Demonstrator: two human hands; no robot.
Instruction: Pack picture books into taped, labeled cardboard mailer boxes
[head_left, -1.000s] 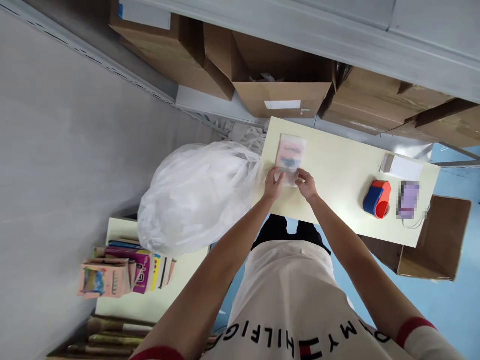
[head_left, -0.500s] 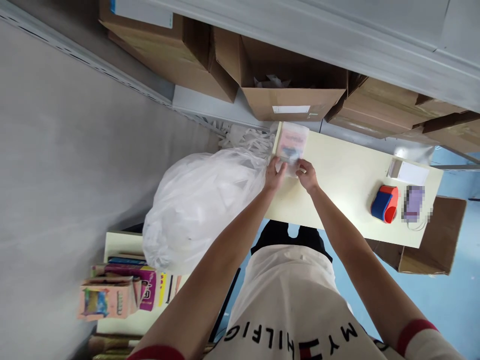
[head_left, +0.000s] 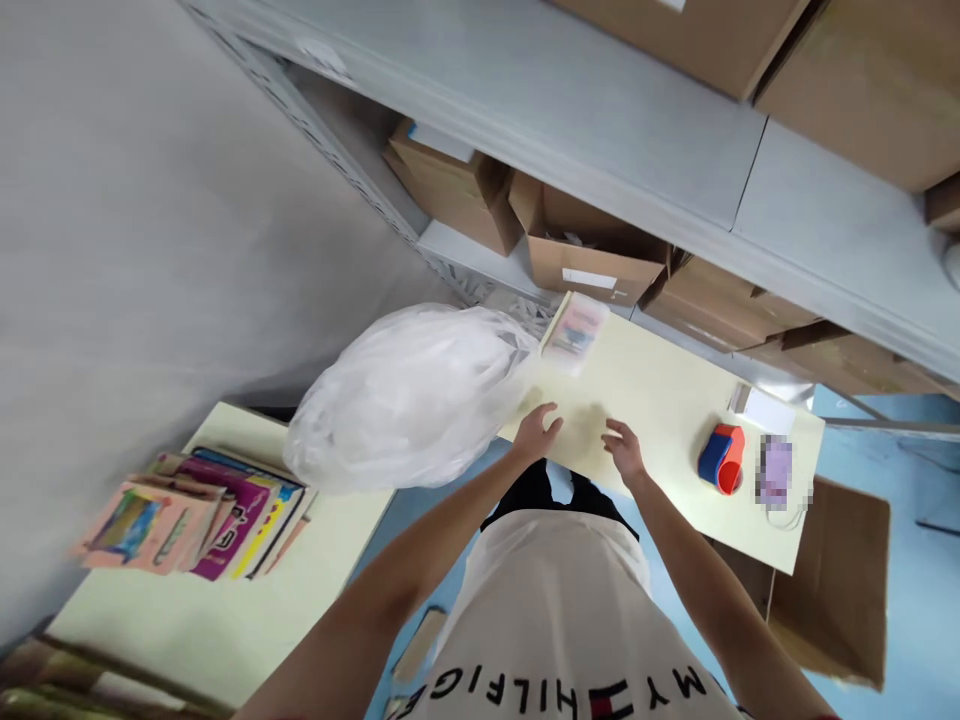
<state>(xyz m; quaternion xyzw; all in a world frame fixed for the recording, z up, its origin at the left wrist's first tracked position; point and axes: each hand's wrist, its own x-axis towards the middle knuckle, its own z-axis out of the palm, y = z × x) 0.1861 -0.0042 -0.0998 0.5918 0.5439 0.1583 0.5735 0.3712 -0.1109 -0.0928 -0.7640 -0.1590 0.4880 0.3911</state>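
Note:
A pink book in a frosted translucent plastic sleeve (head_left: 577,332) lies flat at the far left corner of the cream table (head_left: 652,385). My left hand (head_left: 540,432) hovers over the near left part of the table, fingers apart and holding nothing. To its right is my right hand (head_left: 624,448), also empty, its fingers loosely spread. A gap separates both hands from the sleeved book, which is beyond them. Close by my left hand, a big white translucent plastic bag (head_left: 412,395) bulges beside the table's left edge.
On the table's right side are a red and blue curved object (head_left: 721,460), a white box (head_left: 761,410) and a blurred-out purple item (head_left: 775,470). Cardboard boxes (head_left: 600,265) fill the shelf behind. Stacked books (head_left: 229,515) lie on a left table. An open carton (head_left: 832,580) stands at right.
Both hands have let go of the sleeved book and drawn back toward my body, fingers spreading. The book stays at the table's far left corner. My view has shifted, showing more of the upper shelf.

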